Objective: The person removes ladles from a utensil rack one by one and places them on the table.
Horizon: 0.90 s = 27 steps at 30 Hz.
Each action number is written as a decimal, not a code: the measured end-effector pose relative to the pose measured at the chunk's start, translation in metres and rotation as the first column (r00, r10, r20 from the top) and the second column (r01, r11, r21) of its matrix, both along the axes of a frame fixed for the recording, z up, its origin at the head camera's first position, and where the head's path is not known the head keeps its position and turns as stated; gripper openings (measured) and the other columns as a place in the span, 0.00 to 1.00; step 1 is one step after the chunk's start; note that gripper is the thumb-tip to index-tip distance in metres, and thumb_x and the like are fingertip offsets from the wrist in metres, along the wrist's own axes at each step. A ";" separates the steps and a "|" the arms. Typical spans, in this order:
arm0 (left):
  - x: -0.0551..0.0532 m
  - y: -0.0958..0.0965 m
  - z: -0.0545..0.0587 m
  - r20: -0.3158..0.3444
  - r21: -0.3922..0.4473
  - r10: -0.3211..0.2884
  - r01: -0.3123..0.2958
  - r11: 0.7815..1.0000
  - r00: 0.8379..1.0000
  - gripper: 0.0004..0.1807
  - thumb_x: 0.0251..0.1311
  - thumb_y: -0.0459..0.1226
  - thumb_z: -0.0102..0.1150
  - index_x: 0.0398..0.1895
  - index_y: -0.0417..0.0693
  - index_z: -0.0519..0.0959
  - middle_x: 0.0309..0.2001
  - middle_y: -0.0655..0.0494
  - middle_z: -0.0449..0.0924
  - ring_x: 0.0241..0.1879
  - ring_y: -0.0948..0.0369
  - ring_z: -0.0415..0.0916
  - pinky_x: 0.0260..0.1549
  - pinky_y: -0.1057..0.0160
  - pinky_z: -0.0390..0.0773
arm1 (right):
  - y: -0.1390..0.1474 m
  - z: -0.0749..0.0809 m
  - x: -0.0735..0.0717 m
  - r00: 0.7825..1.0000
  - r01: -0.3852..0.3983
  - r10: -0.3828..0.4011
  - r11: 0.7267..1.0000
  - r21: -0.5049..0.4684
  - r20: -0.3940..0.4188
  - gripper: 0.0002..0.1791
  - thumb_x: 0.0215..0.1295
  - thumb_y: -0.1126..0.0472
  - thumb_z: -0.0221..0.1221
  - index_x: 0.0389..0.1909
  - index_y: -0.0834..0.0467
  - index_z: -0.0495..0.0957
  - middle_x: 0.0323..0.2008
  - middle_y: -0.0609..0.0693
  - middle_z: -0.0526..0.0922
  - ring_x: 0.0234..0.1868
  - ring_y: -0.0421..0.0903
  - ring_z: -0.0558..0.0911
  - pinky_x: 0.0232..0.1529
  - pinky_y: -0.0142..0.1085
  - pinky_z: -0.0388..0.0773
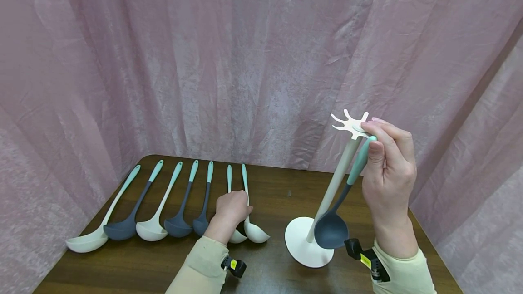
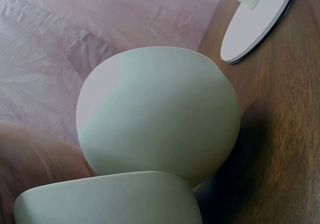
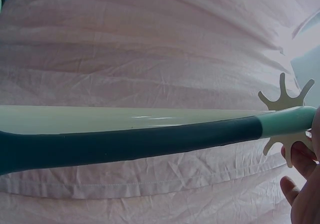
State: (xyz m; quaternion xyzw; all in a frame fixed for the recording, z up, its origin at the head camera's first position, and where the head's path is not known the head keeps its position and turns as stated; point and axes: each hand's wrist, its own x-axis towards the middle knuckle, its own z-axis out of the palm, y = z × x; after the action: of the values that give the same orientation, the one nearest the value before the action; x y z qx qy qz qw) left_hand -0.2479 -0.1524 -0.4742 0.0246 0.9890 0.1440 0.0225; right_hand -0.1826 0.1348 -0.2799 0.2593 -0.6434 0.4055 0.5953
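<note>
At the stand's top, my right hand (image 1: 390, 162) pinches the mint-green handle end of a dark blue-grey ladle (image 1: 332, 229). Its fingertips are right at the hooks of the white utensil stand (image 1: 352, 125), and the ladle slants down in front of the pole, bowl lowest. In the right wrist view the dark handle (image 3: 130, 144) runs alongside the pole. My left hand (image 1: 232, 205) grips at the handles of two white ladles, the outer ladle (image 1: 256, 232) and the one beside it (image 1: 237, 237). Its fingers are mostly hidden; both white bowls (image 2: 160, 114) fill the left wrist view.
Left of my left hand, several ladles lie in a row on the brown wooden table (image 1: 273, 203), alternating white and dark, such as a white ladle (image 1: 87, 242) and a dark ladle (image 1: 178, 226). Pink curtains (image 1: 261, 67) hang behind. The stand's round base (image 1: 302, 255) rests right of centre.
</note>
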 end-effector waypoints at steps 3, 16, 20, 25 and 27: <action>0.000 0.000 0.000 0.004 -0.001 0.001 -0.001 1.000 1.000 0.18 0.72 0.46 0.75 0.24 0.51 0.84 0.26 0.55 0.81 0.29 0.52 0.82 0.31 0.49 0.82 | 0.000 0.000 0.000 1.000 -0.001 0.001 1.000 0.000 -0.001 0.31 0.81 0.40 0.59 0.53 0.66 0.91 0.52 0.67 0.85 0.61 0.57 0.85 0.64 0.35 0.77; 0.001 0.001 0.007 -0.036 0.015 0.042 -0.042 0.999 0.998 0.23 0.74 0.49 0.72 0.20 0.51 0.80 0.21 0.55 0.77 0.24 0.54 0.78 0.27 0.52 0.79 | 0.000 0.001 -0.001 1.000 -0.015 0.015 1.000 -0.006 -0.009 0.31 0.81 0.40 0.59 0.52 0.66 0.91 0.52 0.67 0.85 0.60 0.57 0.85 0.63 0.35 0.78; 0.001 0.002 0.014 -0.077 0.035 0.052 -0.050 0.998 0.996 0.25 0.77 0.50 0.68 0.20 0.52 0.78 0.19 0.55 0.75 0.22 0.54 0.76 0.24 0.53 0.77 | 0.000 0.001 -0.002 1.000 -0.016 0.016 1.000 -0.007 -0.010 0.31 0.81 0.40 0.59 0.51 0.67 0.91 0.51 0.67 0.85 0.60 0.57 0.85 0.64 0.35 0.78; 0.006 0.006 0.026 -0.121 0.059 0.021 -0.014 0.998 0.992 0.19 0.78 0.50 0.67 0.28 0.53 0.81 0.21 0.57 0.75 0.22 0.56 0.75 0.24 0.53 0.76 | 0.000 0.002 -0.002 1.000 -0.011 0.011 1.000 -0.010 -0.013 0.30 0.81 0.41 0.60 0.51 0.66 0.91 0.51 0.67 0.85 0.60 0.57 0.85 0.64 0.35 0.78; 0.009 0.008 0.031 -0.150 0.073 0.005 0.006 0.997 0.989 0.16 0.78 0.50 0.68 0.31 0.53 0.83 0.22 0.58 0.75 0.23 0.57 0.76 0.25 0.54 0.77 | 0.000 0.002 -0.002 1.000 0.000 0.000 1.000 -0.011 -0.014 0.29 0.81 0.41 0.60 0.51 0.66 0.91 0.51 0.67 0.85 0.60 0.58 0.86 0.64 0.36 0.78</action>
State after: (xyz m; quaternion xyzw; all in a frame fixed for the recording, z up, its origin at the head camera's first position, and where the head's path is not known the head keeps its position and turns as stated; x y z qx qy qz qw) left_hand -0.2386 -0.1449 -0.4428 0.0364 0.9819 0.1780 -0.0529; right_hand -0.1846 0.1345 -0.2779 0.2588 -0.6371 0.4070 0.6012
